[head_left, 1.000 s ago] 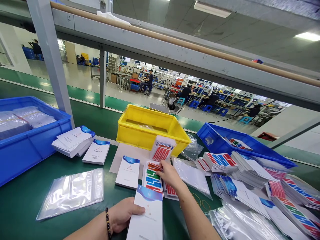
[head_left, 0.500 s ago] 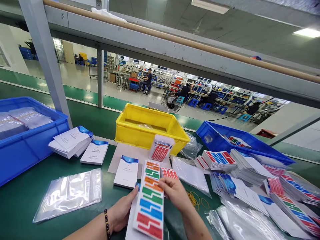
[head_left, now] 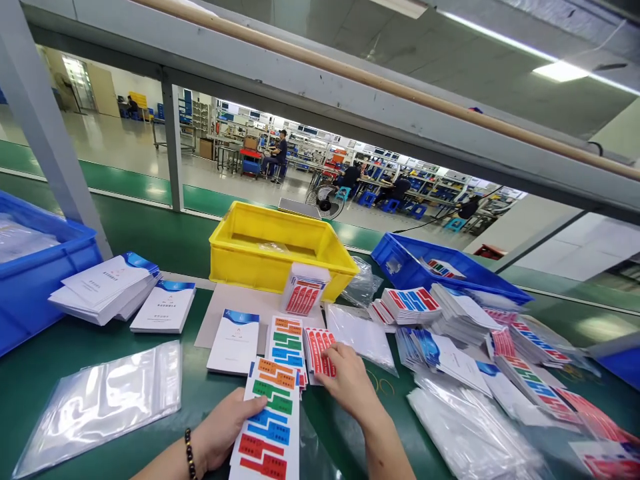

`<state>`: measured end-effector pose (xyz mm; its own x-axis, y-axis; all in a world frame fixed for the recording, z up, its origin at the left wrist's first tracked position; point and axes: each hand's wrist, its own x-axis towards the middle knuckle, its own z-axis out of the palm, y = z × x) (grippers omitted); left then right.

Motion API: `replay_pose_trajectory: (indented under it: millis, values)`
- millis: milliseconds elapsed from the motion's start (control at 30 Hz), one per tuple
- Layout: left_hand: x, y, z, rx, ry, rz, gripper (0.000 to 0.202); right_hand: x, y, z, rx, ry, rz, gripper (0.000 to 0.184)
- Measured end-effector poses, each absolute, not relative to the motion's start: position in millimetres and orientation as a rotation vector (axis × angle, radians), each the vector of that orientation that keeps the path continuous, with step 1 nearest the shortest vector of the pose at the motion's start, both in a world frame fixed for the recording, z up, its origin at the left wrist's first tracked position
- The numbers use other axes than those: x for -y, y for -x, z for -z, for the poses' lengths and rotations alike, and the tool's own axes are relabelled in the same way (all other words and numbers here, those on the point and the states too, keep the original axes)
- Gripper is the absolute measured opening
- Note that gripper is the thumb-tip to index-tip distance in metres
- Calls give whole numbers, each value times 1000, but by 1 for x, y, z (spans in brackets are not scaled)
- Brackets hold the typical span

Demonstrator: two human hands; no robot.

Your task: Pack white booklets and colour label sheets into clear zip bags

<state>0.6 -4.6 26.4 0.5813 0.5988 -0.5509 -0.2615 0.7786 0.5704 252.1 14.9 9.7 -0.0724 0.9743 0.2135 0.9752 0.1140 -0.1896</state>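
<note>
My left hand [head_left: 225, 427] grips a sticker sheet [head_left: 273, 403] with orange, green, blue and red labels, its thumb lying on top. White paper shows under that sheet's left edge; I cannot make out how much lies there. My right hand [head_left: 350, 383] is at a stack of red sticker sheets [head_left: 317, 347], thumb and fingers closed at its right edge. Between the hands is a pile of multicoloured sticker sheets [head_left: 287, 337]. A stack of white booklets with blue tops [head_left: 234, 343] lies just left of it. Behind, more red-labelled sheets [head_left: 304, 290] lean against the yellow bin.
A yellow bin [head_left: 280, 267] stands at the back, with blue bins [head_left: 47, 260] on both sides. Clear plastic bags [head_left: 105, 407] lie at left, more bags [head_left: 470, 433] at right. Booklet stacks [head_left: 165, 307] and sticker stacks [head_left: 410, 307] flank the work area. Rubber bands [head_left: 383, 383] lie nearby.
My right hand has let go of the multicoloured sheet and moved to the red sticker stack. My left hand has kept the multicoloured sheet. The camera view has shifted to the right.
</note>
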Motion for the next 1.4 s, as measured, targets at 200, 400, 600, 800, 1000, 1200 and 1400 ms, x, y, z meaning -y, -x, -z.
replay_pose_trajectory:
  millis: [200,400,600,800,1000,1200,1400]
  values:
    - [4,0,-24,-817,-459,-515,46,-10,-243,-19,2258,1988,-78,25]
    - [4,1,-25,-799,-433,-485,45,-9,-248,-25,2240,1920,-188,25]
    - [5,0,-27,-795,-409,-494,43,-7,-254,-24,2205,1828,-258,36]
    - [2,2,-29,-842,-404,-490,39,-13,-272,-14,2081,1680,-185,27]
    - [2,-1,-20,-699,-348,-584,40,15,-213,-32,1909,1166,268,31]
    - [2,-2,-13,-543,-371,-658,48,39,-155,-22,2358,864,175,23]
    - [3,-1,-7,-552,-567,-741,35,37,-155,-27,2434,868,9,17]
